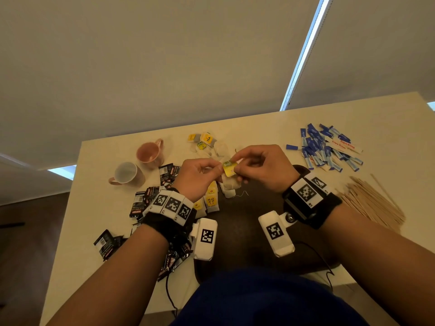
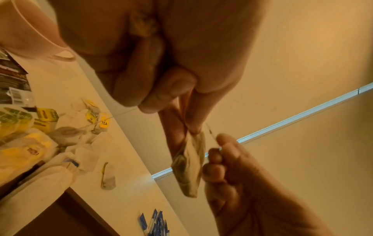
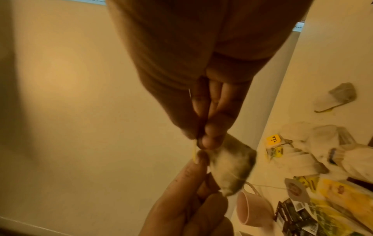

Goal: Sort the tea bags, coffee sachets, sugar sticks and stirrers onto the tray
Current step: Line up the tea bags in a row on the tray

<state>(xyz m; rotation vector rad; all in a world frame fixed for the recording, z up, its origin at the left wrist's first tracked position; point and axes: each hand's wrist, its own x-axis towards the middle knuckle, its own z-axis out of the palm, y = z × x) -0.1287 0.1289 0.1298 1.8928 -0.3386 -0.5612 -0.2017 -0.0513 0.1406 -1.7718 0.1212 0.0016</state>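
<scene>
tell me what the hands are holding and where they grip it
Both hands hold one tea bag: the left hand and right hand pinch its yellow tag from either side, the bag hanging below.

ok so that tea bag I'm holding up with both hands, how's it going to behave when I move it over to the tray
The tea bag looks limp: it hangs beneath the left hand and right hand, so it will probably swing. It seems light. Its thin string trails towards the tea bag pile and may snag.
</scene>
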